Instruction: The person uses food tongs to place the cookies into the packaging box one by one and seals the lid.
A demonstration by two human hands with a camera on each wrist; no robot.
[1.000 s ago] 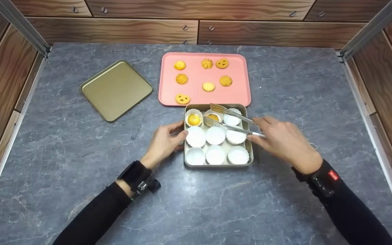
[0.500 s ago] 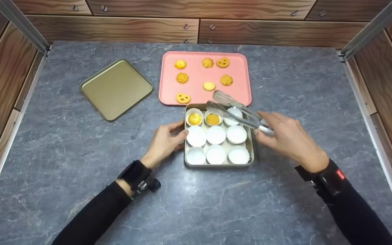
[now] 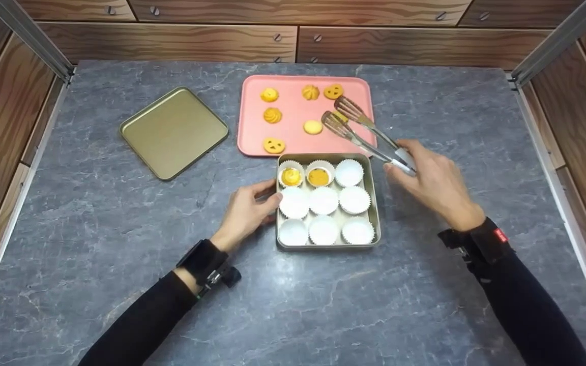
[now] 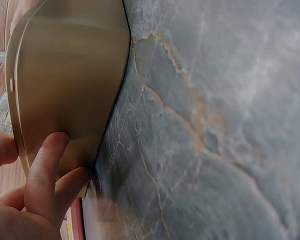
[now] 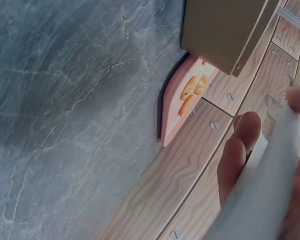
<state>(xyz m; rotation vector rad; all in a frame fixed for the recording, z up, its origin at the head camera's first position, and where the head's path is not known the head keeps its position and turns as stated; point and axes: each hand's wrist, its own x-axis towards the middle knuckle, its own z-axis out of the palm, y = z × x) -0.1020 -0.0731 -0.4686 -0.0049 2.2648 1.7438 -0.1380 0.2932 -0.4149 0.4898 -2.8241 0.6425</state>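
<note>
My right hand (image 3: 438,180) holds metal tongs (image 3: 384,142) with slotted heads, their jaws apart over the right side of the pink tray (image 3: 252,140). The tongs partly cover a round cookie (image 3: 341,117). In the right wrist view, the pale tongs handle (image 5: 275,175) lies between thumb and fingers. My left hand (image 3: 244,211) holds the left wall of a gold tin (image 3: 328,247), fingers on the outside (image 4: 50,165), thumb at the rim. White paper cups (image 3: 323,201) fill the tin. A yellow cookie (image 3: 291,177) and a brown-gold cookie (image 3: 318,177) sit in two back-row cups.
Several cookies lie on the pink tray, including a pale round one (image 3: 313,127), a swirl (image 3: 272,115) and a pretzel-like one (image 3: 273,146). A gold lid (image 3: 173,134) rests on the marbled table (image 3: 120,244) to the left. Wood-grain panels (image 3: 171,43) stand behind.
My right hand has lifted the tongs out of the tin and moved them back and right over the pink tray. The cookie in the back middle cup is uncovered. My left hand stays put.
</note>
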